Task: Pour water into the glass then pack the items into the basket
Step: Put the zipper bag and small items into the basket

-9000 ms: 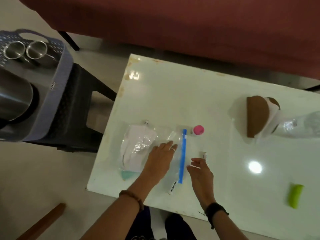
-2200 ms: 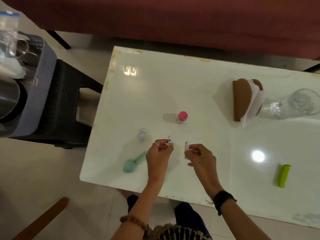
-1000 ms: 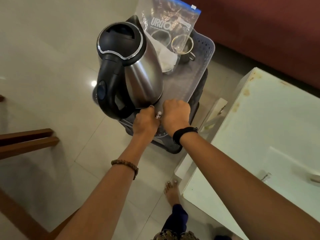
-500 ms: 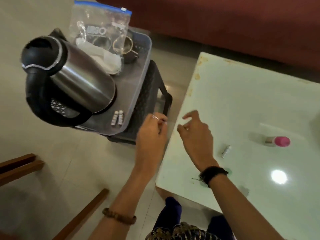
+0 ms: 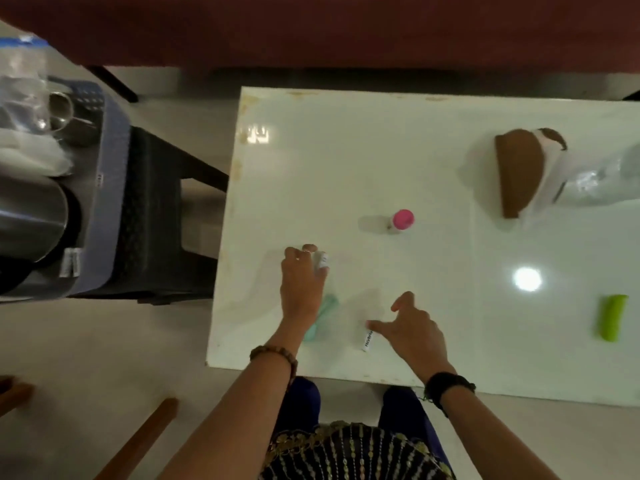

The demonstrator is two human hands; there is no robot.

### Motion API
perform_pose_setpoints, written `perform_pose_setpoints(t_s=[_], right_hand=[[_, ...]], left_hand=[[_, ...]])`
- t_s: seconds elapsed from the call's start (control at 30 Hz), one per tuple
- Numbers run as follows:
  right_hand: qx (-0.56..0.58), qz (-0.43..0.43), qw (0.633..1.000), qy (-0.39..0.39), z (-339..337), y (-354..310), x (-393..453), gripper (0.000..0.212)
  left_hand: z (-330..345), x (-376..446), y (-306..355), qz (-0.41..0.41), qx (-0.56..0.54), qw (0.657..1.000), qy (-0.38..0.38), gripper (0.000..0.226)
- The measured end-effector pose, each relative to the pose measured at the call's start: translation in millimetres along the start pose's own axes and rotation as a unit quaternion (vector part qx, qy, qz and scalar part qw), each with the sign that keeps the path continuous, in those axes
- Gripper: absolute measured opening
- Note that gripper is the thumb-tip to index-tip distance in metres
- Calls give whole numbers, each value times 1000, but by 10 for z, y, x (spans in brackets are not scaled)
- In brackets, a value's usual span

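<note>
My left hand [image 5: 300,284] rests near the table's front left, its thumb and fingertips pinched on a small white tube [image 5: 324,259]. A teal spoon [image 5: 323,315] lies partly under that hand. My right hand [image 5: 414,332] hovers open beside it, fingers spread, the index tip by a small white labelled strip [image 5: 368,339]. A pink-capped bottle [image 5: 401,220] stands further back. The grey-blue basket [image 5: 112,161] sits on a dark stool at left, holding a steel kettle [image 5: 31,216], a zip bag [image 5: 20,60], steel cups [image 5: 62,109] and two small tubes [image 5: 71,266]. The glass [image 5: 602,181] is at far right.
On the white table [image 5: 346,150] a brown napkin holder [image 5: 516,174] stands at the back right and a green object [image 5: 611,317] lies near the right front. A dark red sofa runs along the far side. Wooden furniture legs [image 5: 138,441] show at lower left.
Both hands have come away from the basket, where two tubes now lie, and are over the table. My left hand has closed on another small tube.
</note>
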State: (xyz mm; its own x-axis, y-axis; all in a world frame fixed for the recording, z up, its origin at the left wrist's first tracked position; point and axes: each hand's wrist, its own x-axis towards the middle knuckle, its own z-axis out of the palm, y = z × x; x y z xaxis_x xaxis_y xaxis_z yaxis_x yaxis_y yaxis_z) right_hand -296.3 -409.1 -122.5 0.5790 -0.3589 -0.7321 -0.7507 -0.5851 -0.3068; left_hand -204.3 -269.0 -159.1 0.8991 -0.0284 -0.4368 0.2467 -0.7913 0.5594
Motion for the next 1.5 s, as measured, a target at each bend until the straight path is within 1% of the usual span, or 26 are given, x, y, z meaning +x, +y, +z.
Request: perform_pose_setpoints(t_s=[0.07, 0.17, 0.23, 0.33, 0.43, 0.5, 0.6, 0.7, 0.8, 0.87, 0.93, 1.0, 1.07, 1.13, 1.2, 1.27, 1.3, 1.33, 1.43, 1.5], right_hand=[[-17, -15, 999, -25, 72, 86, -29, 50], [-2, -38, 998, -40, 199, 154, -53, 46], [31, -37, 998, -35, 235, 186, -40, 42], [61, -37, 997, -21, 272, 182, -11, 31], [82, -42, 996, -8, 328, 152, 2, 26], [131, -37, 991, -2, 317, 71, -3, 27], [215, -52, 975, 2, 266, -249, -65, 30], [272, -107, 956, 1, 225, -763, -214, 42], [294, -175, 939, -14, 289, -1425, -384, 43], [287, -236, 928, -32, 416, -1920, -493, 40], [264, -297, 916, -46, 598, -2397, -586, 37], [222, -349, 909, -51, 796, -2817, -652, 35], [180, -385, 903, -62, 1019, -3205, -687, 33], [131, -408, 901, -66, 1220, -3504, -689, 30], [47, -422, 904, -54, 1474, -3754, -677, 27], [-58, -416, 907, -13, 1581, -3859, -599, 29], [-109, -414, 904, 13, 1595, -3860, -543, 31], [-158, -417, 895, 34, 1668, -3905, -514, 31], [-264, -417, 866, 75, 1869, -4052, -501, 25], [-298, -399, 864, 79, 1903, -4102, -493, 23]], left_hand=[[46, 13, 46, -7, -6, 1000, 7, 19], [78, 11, 67, -16, -33, 999, -11, 4], [97, -12, 74, -13, -44, 999, -25, 7], [99, -81, 71, -29, -87, 995, -26, 4], [46, -178, 58, -86, -175, 981, -5, 9], [-60, -239, 58, -114, -233, 966, 10, 11], [-359, -307, 22, -107, -285, 952, 31, 12], [-761, -340, -86, -86, -292, 950, 68, 15], [-1274, -357, -308, -77, -287, 946, 127, 16], [-1675, -359, -528, -70, -275, 940, 190, 14], [-2055, -338, -785, -62, -241, 934, 256, 17], [-2371, -269, -1060, -74, -204, 927, 307, 18], [-2633, -172, -1348, -101, -166, 925, 327, 18], [-2797, -28, -1581, -121, -132, 937, 299, 21], [-2892, 152, -1822, -143, -83, 954, 248, 22], [-2835, 343, -1879, -149, -33, 974, 170, 23], [-2783, 425, -1847, -147, -8, 980, 134, 23], [-2781, 471, -1872, -148, 14, 982, 116, 22], [-2801, 554, -2036, -134, 20, 984, 114, 19], [-2785, 554, -2063, -115, 34, 986, 117, 17]])
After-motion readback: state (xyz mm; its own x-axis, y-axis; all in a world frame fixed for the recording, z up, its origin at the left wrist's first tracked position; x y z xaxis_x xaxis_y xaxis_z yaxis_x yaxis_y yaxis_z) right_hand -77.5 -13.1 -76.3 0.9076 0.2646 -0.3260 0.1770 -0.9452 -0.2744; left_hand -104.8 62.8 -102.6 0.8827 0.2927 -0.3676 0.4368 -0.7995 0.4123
